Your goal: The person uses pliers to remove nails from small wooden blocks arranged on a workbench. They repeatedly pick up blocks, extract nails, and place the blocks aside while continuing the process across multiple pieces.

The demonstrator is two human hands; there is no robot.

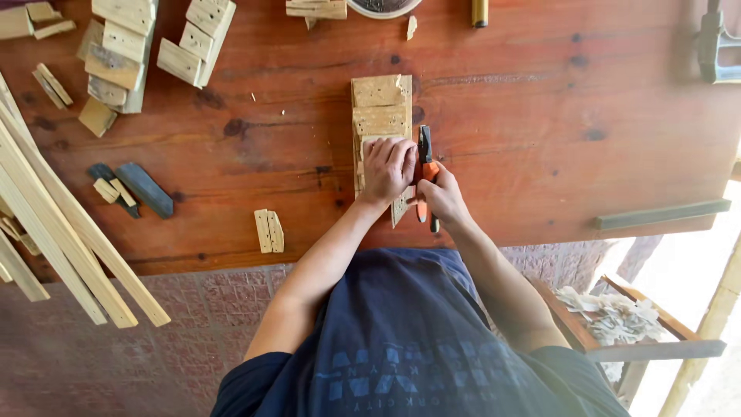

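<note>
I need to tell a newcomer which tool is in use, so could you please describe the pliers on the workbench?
On the reddish wooden table, find the upright stack of pale wood blocks at centre. The pliers lie along its right edge, under the right hand. Orange handles and dark metal jaws make them the only coloured tool there.

We see no packages, labels, signs or screens here. The nearest thing to lettering is the pale print on the back of the person's dark blue shirt (401, 378) at six o'clock, a band of light blue block shapes and characters across the cloth, seen upside down from above; it is a garment print, not a label or sign.
</note>
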